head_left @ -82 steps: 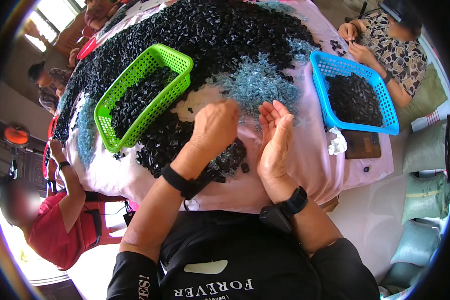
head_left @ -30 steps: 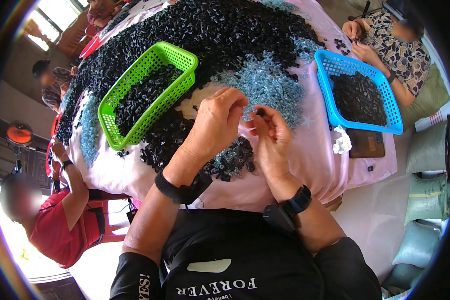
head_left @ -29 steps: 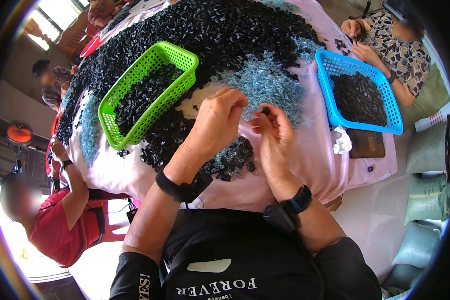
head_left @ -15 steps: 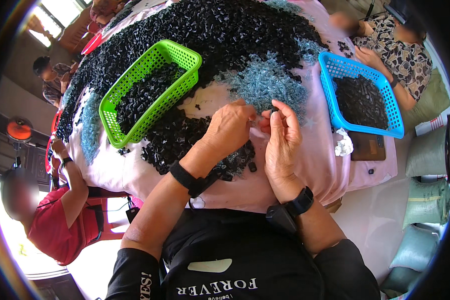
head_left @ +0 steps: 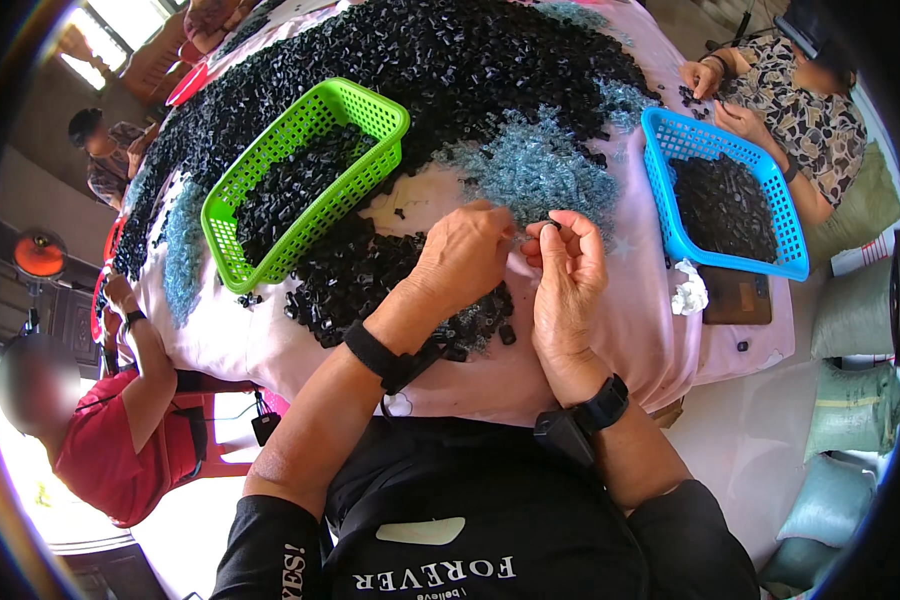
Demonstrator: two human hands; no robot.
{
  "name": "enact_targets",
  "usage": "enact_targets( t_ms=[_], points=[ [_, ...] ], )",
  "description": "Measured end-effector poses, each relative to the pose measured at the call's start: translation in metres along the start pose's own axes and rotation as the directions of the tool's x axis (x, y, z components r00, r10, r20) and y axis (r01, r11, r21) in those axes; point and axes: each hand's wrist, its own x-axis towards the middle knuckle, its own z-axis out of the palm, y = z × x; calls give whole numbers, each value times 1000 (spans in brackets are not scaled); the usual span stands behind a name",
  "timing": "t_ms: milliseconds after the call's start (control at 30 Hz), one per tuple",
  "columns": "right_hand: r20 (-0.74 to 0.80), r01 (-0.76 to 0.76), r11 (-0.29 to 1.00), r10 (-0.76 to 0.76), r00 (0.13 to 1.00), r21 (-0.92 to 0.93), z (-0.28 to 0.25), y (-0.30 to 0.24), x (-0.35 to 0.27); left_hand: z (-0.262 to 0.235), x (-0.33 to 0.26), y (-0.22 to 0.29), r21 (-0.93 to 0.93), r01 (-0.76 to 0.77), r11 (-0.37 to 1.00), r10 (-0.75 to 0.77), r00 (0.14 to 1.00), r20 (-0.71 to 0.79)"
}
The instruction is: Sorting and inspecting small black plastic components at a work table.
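While both hands meet over the middle of the table, the head view shows the right hand (head_left: 568, 280) raised with its fingertips pinched shut on a small black part (head_left: 553, 224), thumb and forefinger closed tightly round it so that only a dark speck shows. The left hand (head_left: 467, 258) comes in from the other side, knuckles up, its fingers curled toward the same spot; whether it also grips the piece or only steadies it cannot be told, since its fingertips are turned away from the camera. Holding the piece up between the two hands, clear of the heaps, likely lets the fingers work on it without knocking loose parts about.

Just beyond the fingertips lies a patch of pale blue-grey pieces (head_left: 535, 170), and under the left wrist a loose heap of black pieces (head_left: 355, 290) spreads over the pink tablecloth (head_left: 650, 330). These sit close in front of the person, probably so that either kind is within easy reach. A green basket (head_left: 300, 180) partly filled with black pieces stands to the left, tilted across the large black pile (head_left: 440, 60). A blue basket (head_left: 725, 195), also holding black pieces, lies to the right, near another person's hands (head_left: 715, 95) at the far corner. A crumpled white scrap (head_left: 686, 295) rests beside it. A person in red (head_left: 110, 440) sits at the lower left edge of the table
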Motion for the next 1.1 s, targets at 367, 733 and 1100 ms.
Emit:
enact_targets(
  t_ms=[367, 733, 1100],
  points=[
    [29, 4, 1000, -4, 1000, 28, 3, 1, 0, 8, 0, 1, 37, -17, 999, 17, 1000, -11],
    [63, -69, 997, 71, 995, -31, 1, 5, 2, -21, -1, 4, -176, -47, 983, 34, 996, -77],
    [92, -156, 979, 144, 985, 133, 1, 6, 0, -25, -8, 20, -78, -169, 982, 162, 983, -86]
  ],
)
